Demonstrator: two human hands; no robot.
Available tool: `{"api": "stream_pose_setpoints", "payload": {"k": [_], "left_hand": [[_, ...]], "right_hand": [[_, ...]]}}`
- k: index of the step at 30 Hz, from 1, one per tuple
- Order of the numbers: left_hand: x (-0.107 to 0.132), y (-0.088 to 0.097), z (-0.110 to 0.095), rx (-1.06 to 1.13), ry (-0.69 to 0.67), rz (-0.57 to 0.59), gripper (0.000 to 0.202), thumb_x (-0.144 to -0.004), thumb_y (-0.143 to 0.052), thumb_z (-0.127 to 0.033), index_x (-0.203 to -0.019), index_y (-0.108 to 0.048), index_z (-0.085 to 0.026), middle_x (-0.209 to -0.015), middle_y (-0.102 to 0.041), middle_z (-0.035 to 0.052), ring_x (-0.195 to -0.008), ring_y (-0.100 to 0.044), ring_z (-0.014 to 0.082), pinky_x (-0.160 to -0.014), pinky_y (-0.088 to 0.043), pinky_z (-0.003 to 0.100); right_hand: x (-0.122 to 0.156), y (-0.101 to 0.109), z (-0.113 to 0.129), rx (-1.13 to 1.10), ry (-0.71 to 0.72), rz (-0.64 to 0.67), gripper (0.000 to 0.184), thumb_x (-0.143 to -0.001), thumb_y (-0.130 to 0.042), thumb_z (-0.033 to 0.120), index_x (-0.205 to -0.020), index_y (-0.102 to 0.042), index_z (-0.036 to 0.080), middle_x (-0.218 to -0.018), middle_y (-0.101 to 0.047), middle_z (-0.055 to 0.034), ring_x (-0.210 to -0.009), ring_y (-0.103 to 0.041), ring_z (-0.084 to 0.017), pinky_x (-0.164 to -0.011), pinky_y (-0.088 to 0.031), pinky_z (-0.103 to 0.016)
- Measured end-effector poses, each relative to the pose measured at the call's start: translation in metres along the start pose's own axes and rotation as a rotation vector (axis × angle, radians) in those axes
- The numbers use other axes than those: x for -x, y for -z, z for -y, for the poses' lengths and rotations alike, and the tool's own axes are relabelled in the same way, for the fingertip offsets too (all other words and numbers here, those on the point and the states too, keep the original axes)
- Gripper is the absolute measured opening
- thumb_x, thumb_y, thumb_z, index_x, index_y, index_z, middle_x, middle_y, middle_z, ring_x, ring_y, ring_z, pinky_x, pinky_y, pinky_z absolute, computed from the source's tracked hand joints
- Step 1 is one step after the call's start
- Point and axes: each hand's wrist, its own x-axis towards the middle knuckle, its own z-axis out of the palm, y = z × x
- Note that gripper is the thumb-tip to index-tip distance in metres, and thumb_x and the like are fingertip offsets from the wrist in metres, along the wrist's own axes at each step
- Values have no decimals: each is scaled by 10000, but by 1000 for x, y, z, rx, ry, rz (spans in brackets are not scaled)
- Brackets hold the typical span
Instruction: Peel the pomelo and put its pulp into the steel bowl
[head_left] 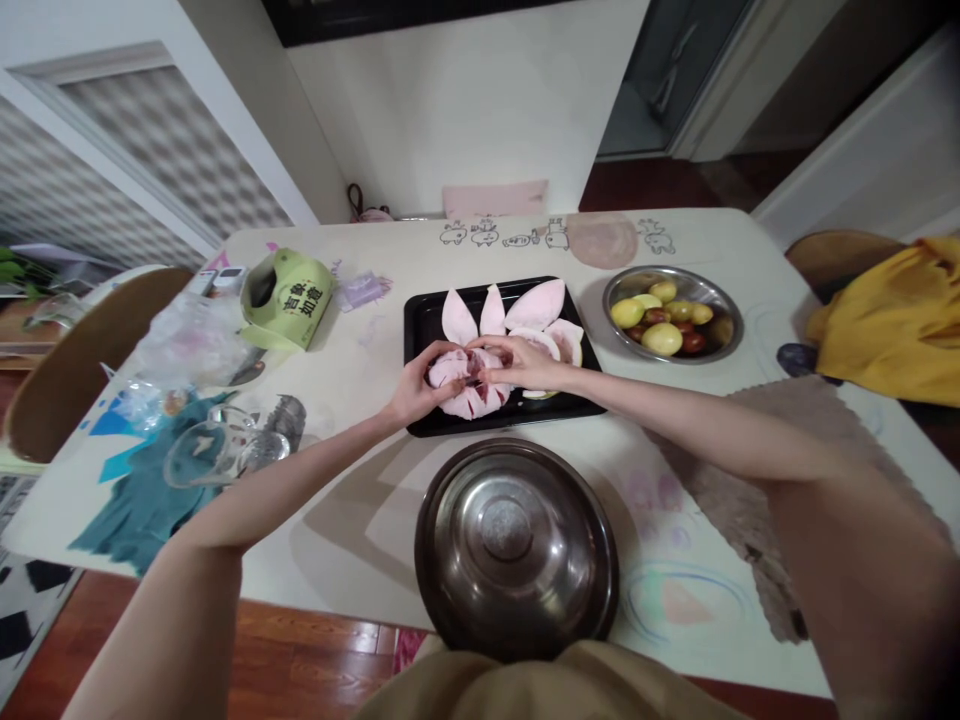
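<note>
- I saw the left hand in the middle of the frame, with its fingers closed around the left side of a pink peeled fruit.
- The right hand gripped the same fruit from the top and the right side, with its fingers bent over it.
- The fruit lay on a black tray in the middle of the table, and dark red flesh showed between its segments.
- Pink peel pieces stood open like petals on the tray, just behind the hands.
- An empty steel bowl sat in the lower middle of the frame, near the front edge of the tray.
- A smaller metal bowl of fruits was at the right of the tray, with yellow and red ones inside.
- At the left of the frame I noticed a green box, a glass jug and plastic bags.
- A yellow cloth lay at the right edge.
</note>
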Motion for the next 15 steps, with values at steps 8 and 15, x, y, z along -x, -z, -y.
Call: {"api": "stream_pose_setpoints", "payload": {"k": [8, 15], "left_hand": [[-5, 4, -33, -110, 240, 207, 691, -729, -737, -403, -1365, -553, -206, -1219, -677, 65, -1119, -651, 269, -989, -523, 378], [-17, 6, -55, -424, 471, 258, 696, -796, -675, -570, -1415, -585, -266, -1221, -728, 60, -1138, -677, 290, -977, -539, 380]], "right_hand": [[5, -20, 51, 408, -366, 26, 567, -795, -731, 369, -1280, -557, 134, -1113, -706, -106, -929, -675, -239, -680, -462, -277], [8, -34, 60, 523, -410, -50, 473, -865, -678, 386, -1240, -562, 123, -1194, -722, -168, -1051, -706, -307, -743, -476, -310]]}}
